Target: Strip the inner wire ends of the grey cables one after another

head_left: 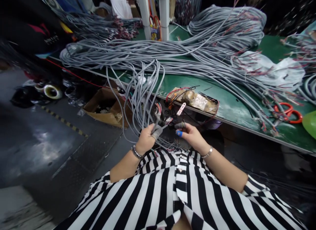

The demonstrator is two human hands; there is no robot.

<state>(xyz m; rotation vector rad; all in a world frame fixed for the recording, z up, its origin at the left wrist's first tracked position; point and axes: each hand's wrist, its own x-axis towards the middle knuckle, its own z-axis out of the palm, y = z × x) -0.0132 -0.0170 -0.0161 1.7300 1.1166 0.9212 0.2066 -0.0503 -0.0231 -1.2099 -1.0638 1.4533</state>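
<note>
My left hand (pixel 146 139) is closed around a few grey cables (pixel 156 128) near their ends, in front of my body. Their sheaths are stripped there, and thin coloured wires (pixel 158 108) fan out above the fingers. A grey covering wraps one or more of its fingers. Just right of these ends is my right hand (pixel 194 136), its thumb and covered fingers slightly apart with nothing visible between them. Blue tape is on that thumb. The cables hang over the edge of the green table (pixel 229 104) from a long bundle of grey cables (pixel 128 53).
On the table are red-handled scissors (pixel 293 114), a taped block with wires (pixel 197 100), a plastic bag (pixel 274 67) and a coiled cable pile (pixel 229 24). A cardboard box (pixel 95 116) stands on the floor at left. Another person's white sleeve (pixel 120 5) shows behind.
</note>
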